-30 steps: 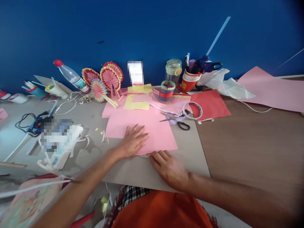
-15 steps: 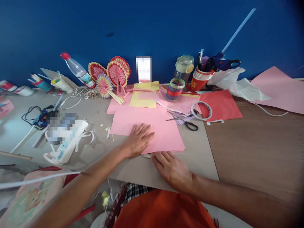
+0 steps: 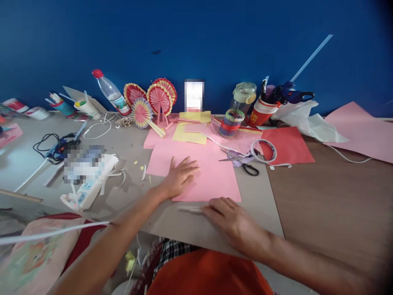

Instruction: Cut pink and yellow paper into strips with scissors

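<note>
My left hand (image 3: 181,178) is open and rests on a sheet of pink paper (image 3: 215,180), its fingers spread toward the right. Just beyond the paper's near edge, my right hand (image 3: 229,219) is closed round one end of a thin whitish tool (image 3: 190,209). Motion blurs this tool, so its kind does not show. It points left, low over the grey table top. To the right of the paper lie scissors (image 3: 250,169) with black handles, partly on purple paper scraps. A roll of white tape (image 3: 273,151) overlaps the red paper (image 3: 290,143).
Folded paper fans (image 3: 160,98) and a tilted bottle (image 3: 115,98) stand along the blue wall. A jar (image 3: 231,123) and a red paper cup (image 3: 260,110) holding tools are at the back right. A power strip (image 3: 89,188) with cords lies left.
My right hand has drawn the whitish tool slightly toward me and right, off the paper's edge. My left hand has shifted a little on the paper. The whole view has moved slightly.
</note>
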Motion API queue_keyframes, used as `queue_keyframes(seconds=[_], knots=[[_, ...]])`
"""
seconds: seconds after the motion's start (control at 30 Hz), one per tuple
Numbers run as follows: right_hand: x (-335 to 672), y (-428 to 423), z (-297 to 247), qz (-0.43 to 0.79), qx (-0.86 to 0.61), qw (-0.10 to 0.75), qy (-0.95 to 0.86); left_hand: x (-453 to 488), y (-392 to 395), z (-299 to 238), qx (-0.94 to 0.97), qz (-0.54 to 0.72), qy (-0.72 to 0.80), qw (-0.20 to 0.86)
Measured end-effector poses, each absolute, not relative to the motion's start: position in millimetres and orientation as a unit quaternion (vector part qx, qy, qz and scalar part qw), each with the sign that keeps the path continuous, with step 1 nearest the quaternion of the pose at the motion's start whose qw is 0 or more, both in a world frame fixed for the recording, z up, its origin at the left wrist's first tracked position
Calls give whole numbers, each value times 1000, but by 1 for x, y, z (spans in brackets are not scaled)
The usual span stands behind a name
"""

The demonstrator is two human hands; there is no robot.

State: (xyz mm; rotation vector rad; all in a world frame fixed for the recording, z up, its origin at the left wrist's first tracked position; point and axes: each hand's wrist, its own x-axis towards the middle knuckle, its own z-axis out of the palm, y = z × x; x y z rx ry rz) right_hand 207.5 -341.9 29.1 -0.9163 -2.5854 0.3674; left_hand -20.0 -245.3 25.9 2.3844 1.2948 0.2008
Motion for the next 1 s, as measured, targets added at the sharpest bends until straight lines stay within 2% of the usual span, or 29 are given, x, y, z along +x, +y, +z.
queue_keyframes(seconds=[0.17,0.33,0.43,0.6,0.73,0.83,1.0], knots=[[279,-307,22,125,-453,295,-832,-37,-243,28,781,195,584,108],[296,-251,5,59,-527,355,-770,-43,-254,17,729,164,664,24],[288,-225,1,10,-571,330,-752,-38,-258,10,708,122,696,-19],[272,-211,4,-46,-624,210,-751,-28,-255,7,703,85,706,-9],[265,-221,9,-34,-617,236,-750,-26,-251,6,697,108,709,12],[261,-235,12,19,-577,267,-771,-25,-249,5,691,131,711,11],[249,-261,13,74,-489,228,-838,-23,-250,3,697,135,704,-5]])
